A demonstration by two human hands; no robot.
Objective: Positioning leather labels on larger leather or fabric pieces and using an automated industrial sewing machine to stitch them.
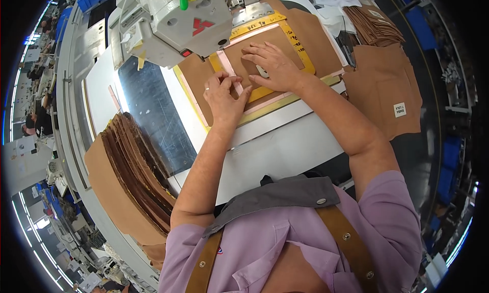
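Note:
Brown fabric [195, 71] lies in a yellow template frame [300, 46] with handwritten marks, under the head of a white sewing machine [175, 25]. My left hand [224, 97] is closed at the fabric's near part. Its thumb and forefinger bend round a pale pink strip [228, 63] that crosses the fabric; the exact contact at the fingertips is hard to see. My right hand [275, 66] lies to the right of the strip with fingers stretched out over the brown fabric. A small pale oval [262, 72] shows beside its palm, partly covered.
A thick stack of brown fabric pieces [127, 181] hangs at the left table edge. More brown pieces [384, 89] with a white label lie at the right, below another folded stack [374, 25]. White cloth [333, 10] lies at the far right; a dark metal plate [158, 114] is at left.

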